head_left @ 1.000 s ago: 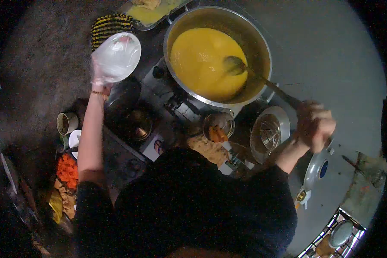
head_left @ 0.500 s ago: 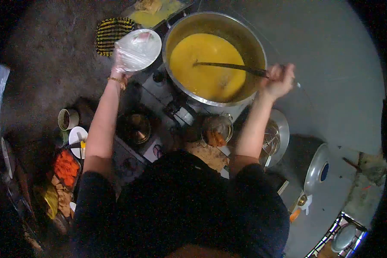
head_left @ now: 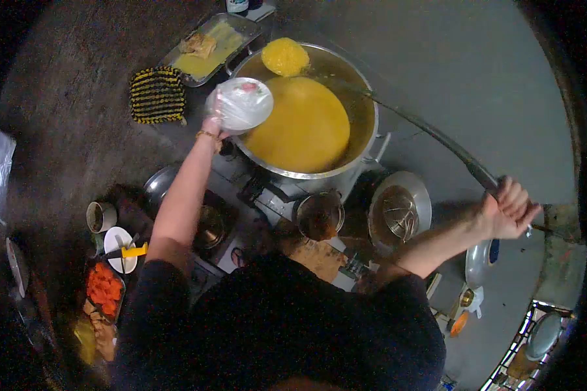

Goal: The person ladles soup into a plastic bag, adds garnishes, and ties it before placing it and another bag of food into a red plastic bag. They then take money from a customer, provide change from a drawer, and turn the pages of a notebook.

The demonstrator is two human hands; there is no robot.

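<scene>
A large metal pot [head_left: 366, 124] holds yellow soup [head_left: 303, 127]. My right hand [head_left: 510, 207] is closed round the end of a long dark ladle handle [head_left: 430, 130], off to the right of the pot. The ladle's round bowl [head_left: 285, 57] is raised near the far rim, full of the yellow soup. My left hand [head_left: 216, 117] grips a white bowl [head_left: 246, 104] covered with clear plastic, held tilted at the pot's left rim. Part of the fingers is hidden beneath the plastic and bowl.
Left of the pot are a black-and-yellow woven pad [head_left: 158, 95] and a metal tray [head_left: 241, 32] with yellow liquid. A metal basin with a whisk [head_left: 401, 218] and a small pot [head_left: 319, 215] stand nearer. Orange-red pieces [head_left: 104, 289] fill a tray at lower left.
My right hand has moved right and nearer me, and the ladle's bowl has come up out of the soup, filled. My left hand has brought the plastic-covered bowl to the pot's rim.
</scene>
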